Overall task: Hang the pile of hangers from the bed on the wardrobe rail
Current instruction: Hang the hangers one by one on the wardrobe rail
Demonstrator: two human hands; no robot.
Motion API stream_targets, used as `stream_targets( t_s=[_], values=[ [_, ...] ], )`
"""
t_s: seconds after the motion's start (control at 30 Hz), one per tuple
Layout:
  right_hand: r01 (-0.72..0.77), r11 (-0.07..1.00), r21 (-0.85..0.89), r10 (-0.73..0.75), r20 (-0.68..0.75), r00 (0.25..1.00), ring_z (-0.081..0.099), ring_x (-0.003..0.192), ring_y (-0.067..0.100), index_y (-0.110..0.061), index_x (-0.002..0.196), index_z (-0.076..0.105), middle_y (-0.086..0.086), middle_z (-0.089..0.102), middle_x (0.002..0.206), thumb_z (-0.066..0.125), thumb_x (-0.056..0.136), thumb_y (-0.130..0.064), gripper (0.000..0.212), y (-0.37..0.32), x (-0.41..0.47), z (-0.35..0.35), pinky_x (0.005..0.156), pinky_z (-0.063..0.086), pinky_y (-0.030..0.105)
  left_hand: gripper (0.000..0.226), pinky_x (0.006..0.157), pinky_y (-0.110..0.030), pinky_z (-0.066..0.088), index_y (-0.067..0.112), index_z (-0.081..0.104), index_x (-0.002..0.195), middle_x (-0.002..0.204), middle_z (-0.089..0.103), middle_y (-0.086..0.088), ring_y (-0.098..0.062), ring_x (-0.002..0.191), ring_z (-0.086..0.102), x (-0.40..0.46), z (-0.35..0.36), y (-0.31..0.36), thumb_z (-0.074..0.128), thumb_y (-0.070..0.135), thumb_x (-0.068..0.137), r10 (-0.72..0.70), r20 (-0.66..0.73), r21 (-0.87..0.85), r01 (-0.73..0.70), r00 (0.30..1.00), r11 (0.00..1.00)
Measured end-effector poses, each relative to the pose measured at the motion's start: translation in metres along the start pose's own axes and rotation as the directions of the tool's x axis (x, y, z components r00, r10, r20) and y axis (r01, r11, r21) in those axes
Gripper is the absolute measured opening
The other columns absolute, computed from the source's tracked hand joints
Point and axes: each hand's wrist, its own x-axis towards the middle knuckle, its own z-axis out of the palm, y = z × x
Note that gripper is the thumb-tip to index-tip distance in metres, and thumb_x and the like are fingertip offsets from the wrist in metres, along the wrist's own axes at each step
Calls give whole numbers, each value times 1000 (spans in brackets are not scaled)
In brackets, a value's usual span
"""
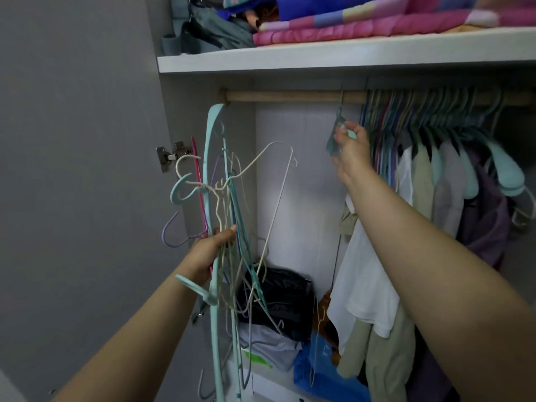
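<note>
My left hand [213, 248] grips a tangled bunch of hangers [226, 198], teal plastic ones mixed with cream, purple and pink wire ones, held upright in front of the wardrobe's left side. My right hand [352, 149] is raised under the wooden rail [278, 97] and holds a teal hanger [338, 132] whose hook sits on the rail. To the right, the rail is packed with several hangers [420, 111], some carrying clothes.
A white shelf [319, 58] above the rail holds folded pink bedding and grey items. Shirts [365, 271] hang below my right arm. A dark bag [278, 297] and folded clothes lie on the wardrobe floor. The open grey door [81, 169] stands on the left.
</note>
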Motion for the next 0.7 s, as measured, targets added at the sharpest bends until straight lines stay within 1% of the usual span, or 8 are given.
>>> stream_targets(
  t_s=[0.1,0.2,0.33,0.43,0.53,0.57,0.63,0.7],
  values=[
    [37,997,64,-32,-76,997,54,104,18,-30,101,51,0,57,110,51,96,-18,13,7,3,-2,95,44,37,28,65,-29,54,6,65,93,75,65,-8,-20,65,64,1,-1,-4,70,33,87,1,-10,-6,-1,1000,1000],
    [134,985,111,-107,-223,969,51,98,14,-22,106,50,-1,55,105,48,97,-15,12,10,-1,-5,92,43,34,29,64,-28,54,5,63,97,79,62,-11,-21,65,62,-2,-2,-7,69,32,87,10,-2,-18,-10,1000,1000],
    [160,986,42,-145,-237,961,52,108,16,-21,122,48,-2,54,117,47,97,-16,25,18,-18,-18,100,44,36,24,67,-28,55,6,66,92,79,66,-9,-18,66,65,-11,-1,-8,69,29,88,-2,-22,-42,1,1000,999],
    [208,975,-79,-219,-183,958,39,132,18,-17,148,20,6,33,146,47,97,-8,59,22,-48,-26,105,36,19,22,60,-22,56,5,67,93,78,68,-7,-15,63,66,-16,2,-11,68,26,89,-15,-44,-62,12,999,998],
    [241,934,-265,-286,-145,947,25,142,19,-12,151,5,9,12,158,51,94,-6,73,44,-98,-23,113,24,24,21,59,-21,55,6,69,94,78,70,-5,-13,63,68,-21,7,-10,68,27,90,-34,-50,-92,29,998,995],
    [189,926,-327,-235,-106,966,32,139,21,-12,151,7,11,16,156,52,94,-9,72,58,-117,-18,110,29,27,22,59,-21,54,7,69,94,79,70,-5,-13,65,68,-22,7,-12,68,28,90,-41,-56,-92,36,998,995],
    [21,900,-435,23,96,995,43,130,24,-12,151,8,11,26,153,58,93,-19,77,78,-156,-5,100,40,31,24,59,-21,54,7,69,96,79,71,-4,-13,65,69,-24,8,-13,66,30,90,-34,-48,-95,29,998,995],
    [-141,812,-567,368,309,877,37,136,26,-17,152,-6,8,23,155,66,86,-39,100,96,-190,7,105,37,35,26,58,-22,53,6,69,98,79,72,-4,-15,67,70,-28,12,-12,64,30,92,-30,9,-109,31,1000,994]
  ],
)
